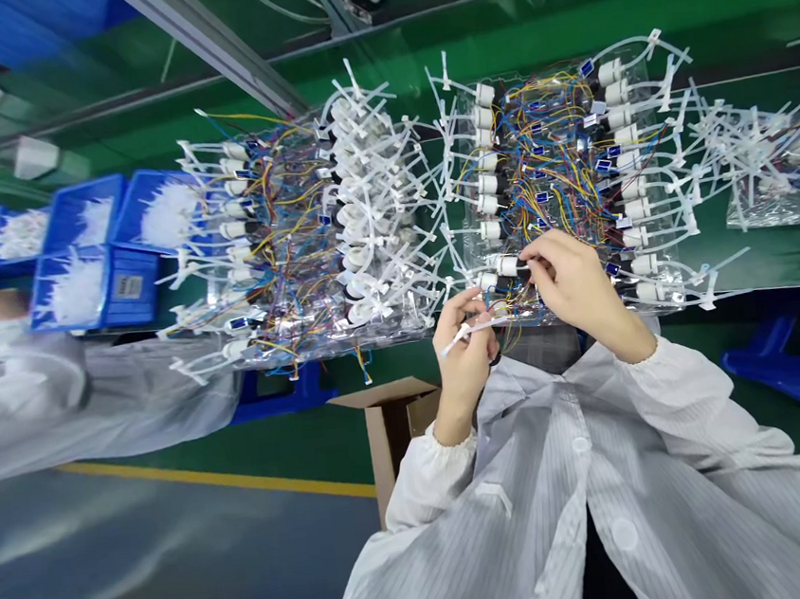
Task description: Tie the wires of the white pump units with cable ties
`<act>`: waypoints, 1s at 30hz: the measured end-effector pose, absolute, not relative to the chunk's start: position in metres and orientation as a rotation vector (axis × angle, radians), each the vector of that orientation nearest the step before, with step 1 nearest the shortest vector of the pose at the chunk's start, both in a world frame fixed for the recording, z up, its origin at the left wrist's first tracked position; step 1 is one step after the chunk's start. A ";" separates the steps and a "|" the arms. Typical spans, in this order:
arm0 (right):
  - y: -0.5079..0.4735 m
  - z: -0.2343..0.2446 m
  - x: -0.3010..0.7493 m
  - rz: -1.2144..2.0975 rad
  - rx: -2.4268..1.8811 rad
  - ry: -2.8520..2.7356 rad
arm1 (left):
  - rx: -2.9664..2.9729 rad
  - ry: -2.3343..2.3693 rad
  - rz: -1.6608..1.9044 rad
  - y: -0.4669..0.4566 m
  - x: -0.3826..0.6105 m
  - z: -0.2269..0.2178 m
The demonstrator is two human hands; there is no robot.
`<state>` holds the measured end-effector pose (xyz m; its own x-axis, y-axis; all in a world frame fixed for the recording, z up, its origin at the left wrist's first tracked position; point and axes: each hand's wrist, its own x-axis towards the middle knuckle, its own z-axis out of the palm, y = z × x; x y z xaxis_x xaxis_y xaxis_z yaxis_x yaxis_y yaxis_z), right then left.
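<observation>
Fingers of left hand (464, 355) grip cable tie (451, 342); right hand (576, 289) apparently pinches white plug (507, 265).

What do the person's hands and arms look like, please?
The left hand and right hand are bare, without gloves. Both arms are covered by long white coat sleeves with fine stripes; the left sleeve and right sleeve are each gathered into an elastic cuff at the wrist.
</observation>
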<state>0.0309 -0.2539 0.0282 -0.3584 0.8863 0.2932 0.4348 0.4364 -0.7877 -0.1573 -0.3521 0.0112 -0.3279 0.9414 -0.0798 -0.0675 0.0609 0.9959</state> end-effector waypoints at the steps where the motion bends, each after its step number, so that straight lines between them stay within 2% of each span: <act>1: -0.252 0.029 0.029 0.819 -1.089 -1.964 | 0.948 1.437 1.423 -0.351 -0.158 0.011; 5: -0.244 0.028 0.025 0.905 -1.012 -2.006 | 0.946 1.427 1.403 -0.347 -0.159 0.007; 16: -0.246 0.034 0.024 0.799 -1.022 -2.379 | 0.933 1.406 1.396 -0.344 -0.157 0.002; 30: -0.228 0.026 0.000 0.777 -1.178 -2.048 | 0.911 1.435 1.366 -0.342 -0.157 -0.001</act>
<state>0.0004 -0.2276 0.0256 -0.3908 0.8898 0.2359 0.5095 0.4225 -0.7496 -0.1566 -0.3424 -0.0008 -0.2982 0.9460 -0.1274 -0.0809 0.1080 0.9909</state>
